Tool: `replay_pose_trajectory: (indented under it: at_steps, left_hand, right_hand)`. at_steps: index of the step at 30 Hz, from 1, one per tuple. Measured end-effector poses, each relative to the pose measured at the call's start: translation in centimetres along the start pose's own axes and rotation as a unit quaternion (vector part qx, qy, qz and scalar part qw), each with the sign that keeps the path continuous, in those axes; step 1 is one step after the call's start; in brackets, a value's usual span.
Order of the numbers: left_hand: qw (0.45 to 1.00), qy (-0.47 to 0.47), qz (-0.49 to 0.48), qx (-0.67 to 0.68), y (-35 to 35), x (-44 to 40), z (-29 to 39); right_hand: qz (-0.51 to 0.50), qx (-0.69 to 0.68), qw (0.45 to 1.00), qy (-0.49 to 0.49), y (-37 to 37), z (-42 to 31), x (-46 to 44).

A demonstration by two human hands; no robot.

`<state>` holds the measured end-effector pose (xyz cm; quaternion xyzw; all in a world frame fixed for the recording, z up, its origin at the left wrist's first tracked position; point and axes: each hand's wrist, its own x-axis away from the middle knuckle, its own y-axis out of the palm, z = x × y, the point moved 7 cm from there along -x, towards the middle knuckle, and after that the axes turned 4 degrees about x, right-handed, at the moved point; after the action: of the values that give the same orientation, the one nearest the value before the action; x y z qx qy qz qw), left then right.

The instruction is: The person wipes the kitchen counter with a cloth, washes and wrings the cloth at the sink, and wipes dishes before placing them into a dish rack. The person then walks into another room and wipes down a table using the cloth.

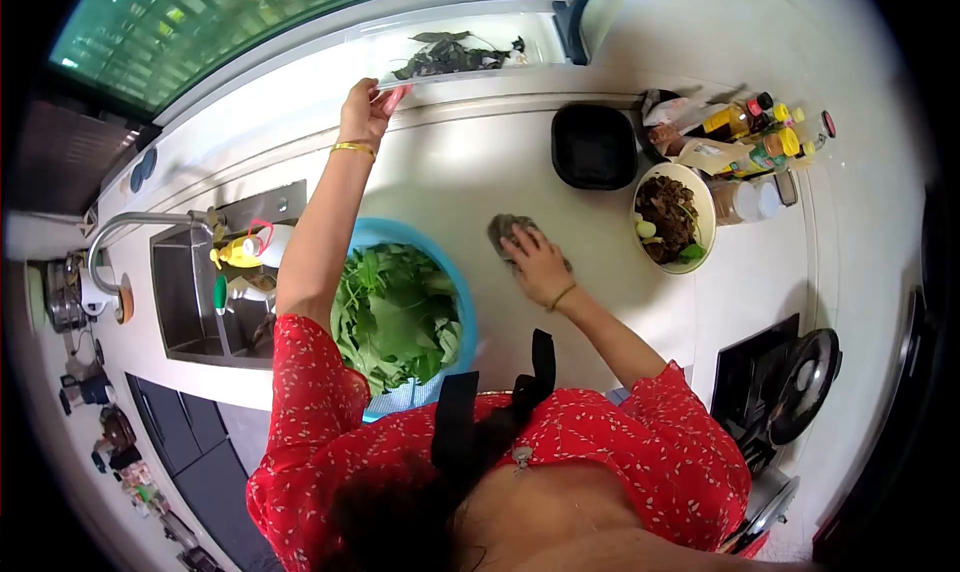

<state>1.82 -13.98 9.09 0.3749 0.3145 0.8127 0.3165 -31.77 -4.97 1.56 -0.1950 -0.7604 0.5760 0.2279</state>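
Pressing down with the right hand, fingers apart, on the cloth, which lies on the tabletop to the right of the basin. Holding with the left hand, fingers closed on the near edge of the tray, beyond the basin, with dark leaves inside. In the basin, many green leaves. Farther right of the basin, the black tub, the bowl of food and the bottles. To its left, the sink.
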Motion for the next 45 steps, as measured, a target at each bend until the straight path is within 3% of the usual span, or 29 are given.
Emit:
replay_pose_trajectory:
  at_steps: [7,13,15,20,23,26,28,29,31,32,33,34,35,36,39,40,43,45]
  left_hand:
    - [1.0,-0.011,0.027,-0.01,1.3,-0.5,-1.7]
    - [0.986,-0.106,-0.075,-0.101,2.1,0.6,-3.1]
    - [0.983,-0.086,-0.031,-0.162,1.1,1.7,-2.7]
    - [0.935,0.032,-0.086,-0.343,-1.0,9.5,2.7]
    - [0.901,0.138,-0.009,-0.412,-4.2,18.1,7.9]
    - [0.853,0.256,0.169,-0.422,-14.6,26.3,12.3]
    - [0.707,0.305,0.332,-0.545,-21.8,33.3,13.9]
    - [0.676,0.338,0.356,-0.55,-24.6,36.6,13.3]
    - [0.601,0.24,0.444,-0.619,-31.3,42.2,10.8]
    - [0.618,0.217,0.455,-0.603,-33.0,44.2,8.8]
    - [0.653,0.115,0.461,-0.59,-34.6,42.9,3.9]
    - [0.709,0.053,0.433,-0.553,-37.8,43.3,0.9]
    - [0.821,-0.021,0.398,-0.41,-36.0,43.6,-1.8]
    - [0.852,-0.074,0.36,-0.373,-34.3,43.3,-3.3]
    - [0.915,-0.128,0.29,-0.25,-33.1,41.9,-7.4]
    - [0.922,-0.13,0.276,-0.239,-33.8,40.9,-8.2]
    - [0.936,-0.097,0.27,-0.202,-34.1,39.9,-7.8]
    - [0.948,-0.078,0.243,-0.191,-34.7,40.8,-5.8]
  right_hand:
    - [0.025,-0.035,0.999,0.001,0.6,1.0,-3.1]
    - [0.033,-0.042,0.998,0.021,0.5,1.6,-6.5]
    - [0.043,-0.027,0.997,0.064,1.0,2.2,-7.8]
    - [0.032,0.002,0.993,0.117,0.8,3.5,-11.8]
    - [0.021,0.012,0.994,0.109,1.1,3.8,-13.1]
    - [0.0,0.015,0.995,0.094,1.9,3.3,-11.3]
    - [-0.018,0.009,0.998,0.065,2.3,1.8,-8.8]
    - [-0.026,0.012,0.998,0.05,2.7,1.1,-7.3]
    - [-0.039,0.017,0.999,0.027,3.3,-0.9,-4.6]
    - [-0.043,0.02,0.999,0.019,3.4,-1.5,-3.3]
    - [-0.089,0.053,0.994,0.033,5.3,0.7,-0.7]
    - [-0.093,0.066,0.993,0.025,5.5,0.0,0.6]
    - [-0.095,0.081,0.992,0.018,5.7,-0.7,1.7]
    - [-0.096,0.095,0.991,0.008,5.9,-1.2,2.6]
    - [-0.107,0.109,0.988,0.0,6.9,-1.9,5.4]
    - [-0.068,0.119,0.99,-0.019,6.8,-2.3,5.9]
    - [-0.082,0.073,0.994,-0.006,7.4,-1.9,5.8]
    - [0.021,0.069,0.996,-0.05,7.2,-2.7,4.9]
